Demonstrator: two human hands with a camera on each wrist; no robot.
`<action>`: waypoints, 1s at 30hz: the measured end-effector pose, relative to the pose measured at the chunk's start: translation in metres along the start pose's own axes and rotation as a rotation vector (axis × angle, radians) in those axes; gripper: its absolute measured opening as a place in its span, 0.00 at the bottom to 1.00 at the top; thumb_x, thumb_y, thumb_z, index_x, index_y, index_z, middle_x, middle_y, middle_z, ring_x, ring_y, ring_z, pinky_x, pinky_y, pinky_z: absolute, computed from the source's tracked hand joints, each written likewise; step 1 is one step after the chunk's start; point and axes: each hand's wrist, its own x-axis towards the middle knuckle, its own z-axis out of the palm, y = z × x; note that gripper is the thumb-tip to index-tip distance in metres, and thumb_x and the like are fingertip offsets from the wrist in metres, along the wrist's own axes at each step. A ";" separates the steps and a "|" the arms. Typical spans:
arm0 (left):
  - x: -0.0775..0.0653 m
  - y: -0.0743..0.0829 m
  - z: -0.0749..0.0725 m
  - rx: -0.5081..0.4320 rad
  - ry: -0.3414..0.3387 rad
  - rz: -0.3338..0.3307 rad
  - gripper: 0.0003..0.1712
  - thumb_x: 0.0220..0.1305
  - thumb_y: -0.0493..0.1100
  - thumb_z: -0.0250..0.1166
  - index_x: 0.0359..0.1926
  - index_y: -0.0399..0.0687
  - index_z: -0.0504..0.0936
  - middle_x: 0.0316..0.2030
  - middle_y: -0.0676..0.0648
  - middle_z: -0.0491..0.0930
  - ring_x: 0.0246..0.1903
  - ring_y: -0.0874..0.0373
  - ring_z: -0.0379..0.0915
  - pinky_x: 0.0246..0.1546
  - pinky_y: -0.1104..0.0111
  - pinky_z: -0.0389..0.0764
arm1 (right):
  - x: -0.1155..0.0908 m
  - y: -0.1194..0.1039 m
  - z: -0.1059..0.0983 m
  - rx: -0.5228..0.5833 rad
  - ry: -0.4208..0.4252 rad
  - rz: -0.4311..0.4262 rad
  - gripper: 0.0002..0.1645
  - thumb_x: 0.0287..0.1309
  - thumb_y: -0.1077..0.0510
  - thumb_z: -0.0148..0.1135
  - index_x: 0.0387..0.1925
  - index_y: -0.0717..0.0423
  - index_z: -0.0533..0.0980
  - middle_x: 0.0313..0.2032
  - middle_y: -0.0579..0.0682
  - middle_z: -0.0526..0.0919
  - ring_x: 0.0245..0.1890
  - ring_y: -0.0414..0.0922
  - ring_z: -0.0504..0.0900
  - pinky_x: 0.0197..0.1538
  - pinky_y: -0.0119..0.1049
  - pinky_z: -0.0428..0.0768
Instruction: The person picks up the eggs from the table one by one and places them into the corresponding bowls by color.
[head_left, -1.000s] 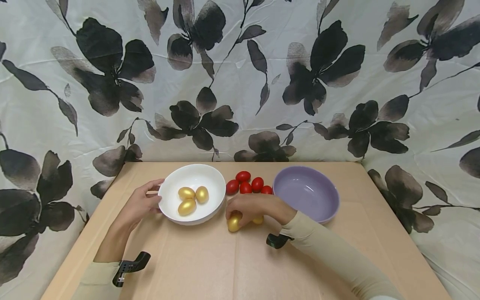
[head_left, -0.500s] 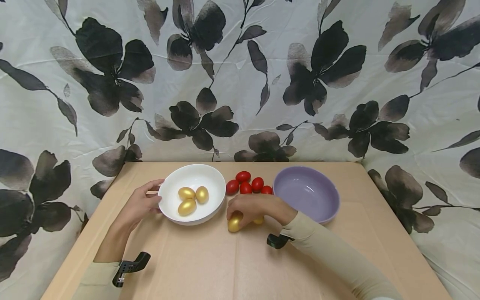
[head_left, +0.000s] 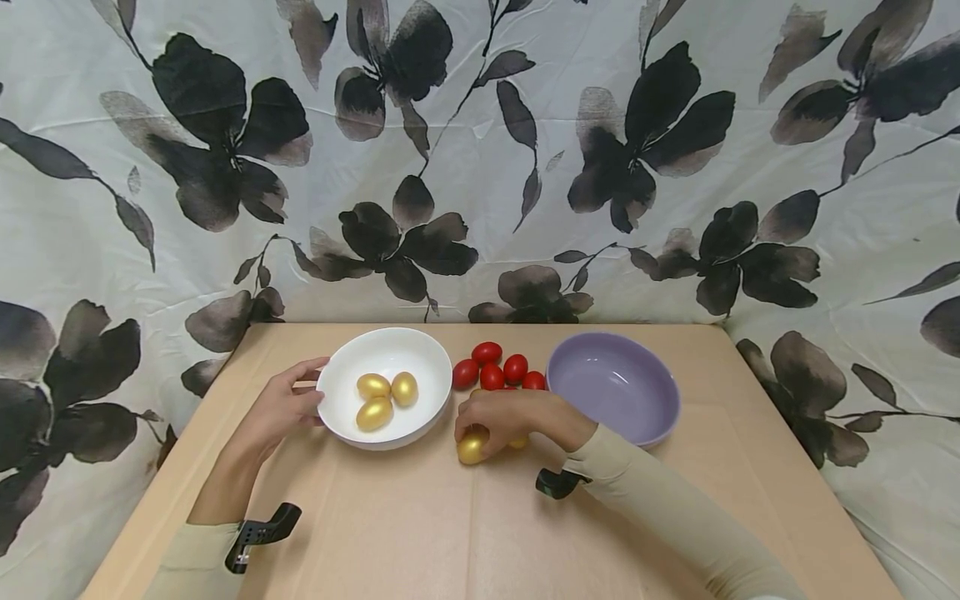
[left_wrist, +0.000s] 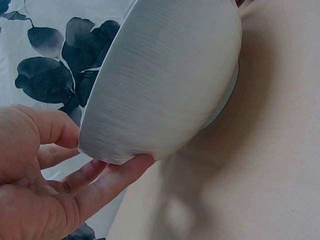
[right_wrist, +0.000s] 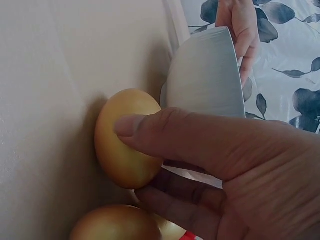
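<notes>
Since the earlier frames, the right hand [head_left: 501,412] and the golden egg [head_left: 471,448] have been shifting very slightly rightward, while both bowls and the left hand [head_left: 288,396] are staying practically where they were. Smooth and rounded, the egg is showing a satiny metallic sheen; it is sitting just right of the white bowl, on the near side of the cluster between the bowls. Whether it is touching the worktop [head_left: 405,517] is hard to tell. The right grip is closing around it, the thumb pressing flat on one side and the fingers curling against the other. Below it in the right wrist view, a second golden egg [right_wrist: 117,225] is lying beside a partly hidden third.

Behind the right hand, several glossy red ovals [head_left: 487,353] are clustering. The white bowl [head_left: 423,354] is holding three golden eggs [head_left: 374,414]; its inside is looking smooth, its outer wall finely streaked. The left grip is resting loosely extended against that outer wall, the fingers spreading from the rim downward. The purple bowl [head_left: 612,387], round and glossy, is standing to the right.

Both forearms are reaching inward in beige sleeves [head_left: 660,500], the right one slanting across the worktop with the wrist bending downward, and black wrist mounts [head_left: 266,531] are jutting out. Behind the pale, faintly creased worktop, a wrinkled white cloth [head_left: 480,167] with dark flowers is hanging.
</notes>
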 end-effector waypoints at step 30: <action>0.001 -0.001 -0.001 -0.005 -0.001 -0.003 0.36 0.71 0.30 0.54 0.78 0.39 0.57 0.66 0.29 0.61 0.59 0.33 0.72 0.42 0.52 0.88 | -0.005 0.009 -0.009 0.141 0.040 -0.059 0.19 0.55 0.55 0.76 0.50 0.41 0.84 0.43 0.34 0.81 0.46 0.38 0.77 0.53 0.30 0.81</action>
